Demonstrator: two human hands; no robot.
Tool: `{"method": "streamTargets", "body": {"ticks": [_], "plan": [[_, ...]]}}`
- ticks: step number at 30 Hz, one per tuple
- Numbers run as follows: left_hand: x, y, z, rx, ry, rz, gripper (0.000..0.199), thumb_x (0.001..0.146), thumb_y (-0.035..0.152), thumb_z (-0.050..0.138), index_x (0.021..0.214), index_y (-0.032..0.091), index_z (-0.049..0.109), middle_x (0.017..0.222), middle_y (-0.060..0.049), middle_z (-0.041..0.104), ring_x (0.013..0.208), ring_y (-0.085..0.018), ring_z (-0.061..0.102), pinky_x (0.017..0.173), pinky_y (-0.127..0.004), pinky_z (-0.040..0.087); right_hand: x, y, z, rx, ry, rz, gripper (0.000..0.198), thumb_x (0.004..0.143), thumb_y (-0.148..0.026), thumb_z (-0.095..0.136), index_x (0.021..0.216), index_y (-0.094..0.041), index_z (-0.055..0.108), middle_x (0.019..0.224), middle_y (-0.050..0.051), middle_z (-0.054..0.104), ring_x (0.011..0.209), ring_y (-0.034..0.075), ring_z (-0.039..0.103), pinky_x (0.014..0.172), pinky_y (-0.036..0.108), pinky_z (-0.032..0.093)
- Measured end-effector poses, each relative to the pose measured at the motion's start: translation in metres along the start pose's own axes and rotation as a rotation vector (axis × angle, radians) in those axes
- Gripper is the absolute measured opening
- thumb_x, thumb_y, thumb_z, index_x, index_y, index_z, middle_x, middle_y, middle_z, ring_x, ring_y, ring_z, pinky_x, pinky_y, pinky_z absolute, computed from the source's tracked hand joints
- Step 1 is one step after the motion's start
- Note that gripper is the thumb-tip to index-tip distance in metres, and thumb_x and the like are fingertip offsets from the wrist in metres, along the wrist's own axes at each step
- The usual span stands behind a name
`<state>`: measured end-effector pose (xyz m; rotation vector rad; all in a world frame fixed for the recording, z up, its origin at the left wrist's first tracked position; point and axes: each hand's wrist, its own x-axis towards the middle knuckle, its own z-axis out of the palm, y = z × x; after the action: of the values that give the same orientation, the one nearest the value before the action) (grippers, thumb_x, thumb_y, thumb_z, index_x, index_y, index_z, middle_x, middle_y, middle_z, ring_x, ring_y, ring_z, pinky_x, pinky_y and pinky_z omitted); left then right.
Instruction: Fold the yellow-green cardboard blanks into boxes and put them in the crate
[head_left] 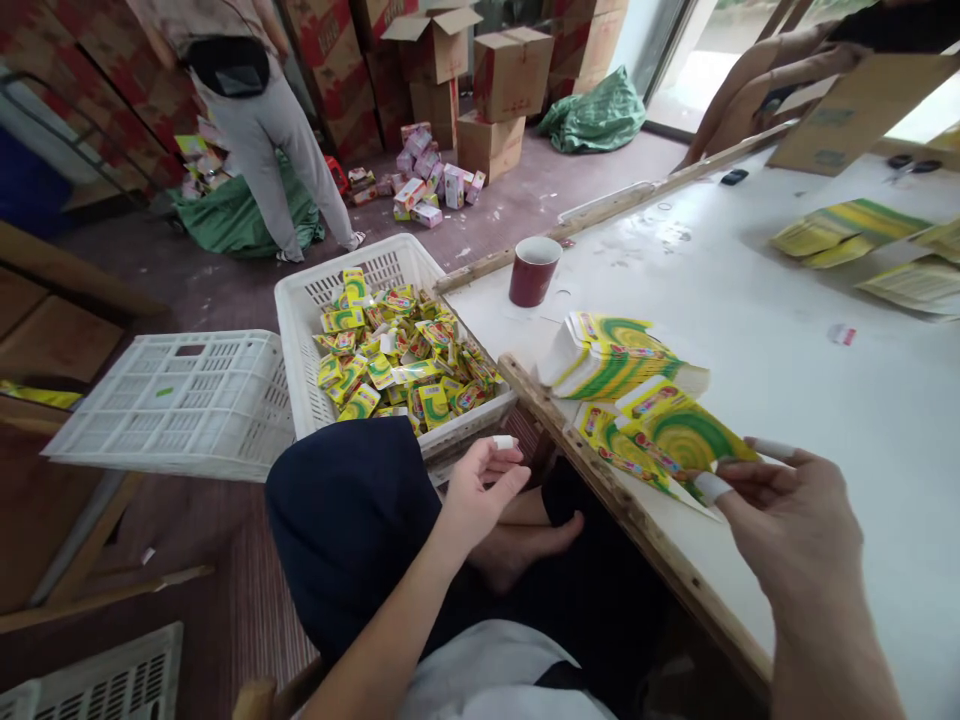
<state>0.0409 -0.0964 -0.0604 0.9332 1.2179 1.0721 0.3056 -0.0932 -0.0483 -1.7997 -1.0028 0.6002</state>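
Observation:
My right hand (799,515), with white tape on its thumb and a finger, pinches the edge of a flat yellow-green printed carton (686,430) over the white table. A few similar flat cartons (604,432) lie under and beside it, next to a thick stack of them (619,360). My left hand (484,490) hangs above my lap near the table edge, its fingers loosely curled, the thumb apart and nothing in them. One of its fingertips is taped too. Left of the table, a white plastic crate (291,350) holds many small folded yellow boxes (390,350).
A dark red cup (535,272) stands near the wooden table edge (637,500). More flat cartons (855,228) lie farther right. An overturned white crate (172,395) sits at left. Behind are a standing person (259,120), stacked cardboard boxes (514,75) and a green sack (596,112).

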Motion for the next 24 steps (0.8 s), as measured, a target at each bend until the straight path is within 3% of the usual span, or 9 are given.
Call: {"method": "streamTargets", "body": {"ticks": [1,3,5,6,10,12,15,18,24], "plan": [[-0.002,0.0,0.007,-0.054,-0.041,0.01,0.058,0.062,0.043,0.084,0.11,0.017,0.063,0.104,-0.011,0.07,0.094,-0.022,0.067,0.085,-0.036,0.053,-0.006,-0.006,0.002,0.061,-0.054,-0.009,0.056,0.051,-0.042,0.08,0.094,-0.026,0.048,0.069,-0.004,0.061,0.066,0.022,0.064,0.065,0.038,0.056],[-0.007,0.003,0.023,-0.217,-0.12,0.041,0.076,0.055,0.049,0.087,0.12,0.019,0.06,0.119,-0.013,0.067,0.108,-0.028,0.064,0.089,-0.038,0.053,-0.022,-0.019,0.013,0.152,-0.29,-0.033,0.051,0.054,-0.037,0.079,0.092,-0.025,0.048,0.069,-0.004,0.062,0.062,0.019,0.064,0.059,0.033,0.056],[-0.01,0.01,0.038,-0.406,-0.121,0.056,0.076,0.062,0.06,0.079,0.123,0.02,0.06,0.122,-0.014,0.067,0.113,-0.031,0.063,0.093,-0.041,0.052,-0.043,-0.029,0.032,0.211,-0.59,-0.044,0.041,0.063,-0.031,0.073,0.097,-0.025,0.051,0.07,-0.003,0.063,0.059,0.016,0.063,0.055,0.03,0.055],[-0.011,0.014,0.043,-0.48,-0.065,0.057,0.071,0.069,0.067,0.07,0.121,0.019,0.062,0.114,-0.014,0.07,0.11,-0.031,0.065,0.092,-0.042,0.053,-0.054,-0.033,0.043,0.255,-0.646,-0.049,0.037,0.066,-0.029,0.071,0.097,-0.025,0.051,0.07,-0.003,0.063,0.06,0.016,0.064,0.054,0.029,0.055],[-0.011,0.027,0.044,-0.522,0.23,0.137,0.07,0.077,0.076,0.052,0.107,0.015,0.068,0.085,-0.012,0.075,0.093,-0.03,0.071,0.082,-0.042,0.057,-0.087,-0.039,0.077,0.317,-0.5,-0.064,0.038,0.072,-0.029,0.067,0.105,-0.024,0.049,0.071,-0.002,0.065,0.065,0.018,0.065,0.062,0.033,0.056],[-0.011,0.027,0.037,-0.479,0.3,0.179,0.072,0.076,0.079,0.049,0.106,0.016,0.069,0.08,-0.011,0.075,0.091,-0.03,0.072,0.078,-0.04,0.058,-0.094,-0.039,0.086,0.311,-0.436,-0.075,0.04,0.073,-0.027,0.067,0.109,-0.024,0.049,0.072,-0.002,0.065,0.066,0.018,0.065,0.064,0.034,0.055],[-0.015,0.022,0.032,-0.421,0.233,0.218,0.076,0.07,0.083,0.053,0.106,0.018,0.07,0.084,-0.011,0.076,0.093,-0.03,0.071,0.078,-0.04,0.059,-0.095,-0.04,0.091,0.39,-0.441,-0.052,0.042,0.07,-0.026,0.069,0.107,-0.024,0.049,0.068,-0.004,0.062,0.063,0.017,0.063,0.059,0.031,0.054],[-0.018,0.017,0.035,-0.357,0.11,0.208,0.066,0.065,0.072,0.069,0.104,0.019,0.07,0.089,-0.011,0.076,0.094,-0.03,0.071,0.083,-0.039,0.058,-0.093,-0.042,0.093,0.469,-0.473,-0.021,0.042,0.069,-0.026,0.072,0.104,-0.024,0.05,0.065,-0.006,0.059,0.059,0.015,0.061,0.054,0.027,0.051],[-0.015,0.011,0.036,-0.274,0.349,0.159,0.055,0.075,0.069,0.061,0.09,0.017,0.071,0.081,-0.01,0.074,0.087,-0.027,0.071,0.078,-0.038,0.058,-0.104,-0.041,0.096,0.491,-0.538,-0.005,0.04,0.075,-0.028,0.071,0.107,-0.024,0.048,0.069,-0.004,0.063,0.061,0.015,0.062,0.052,0.025,0.05]]}}
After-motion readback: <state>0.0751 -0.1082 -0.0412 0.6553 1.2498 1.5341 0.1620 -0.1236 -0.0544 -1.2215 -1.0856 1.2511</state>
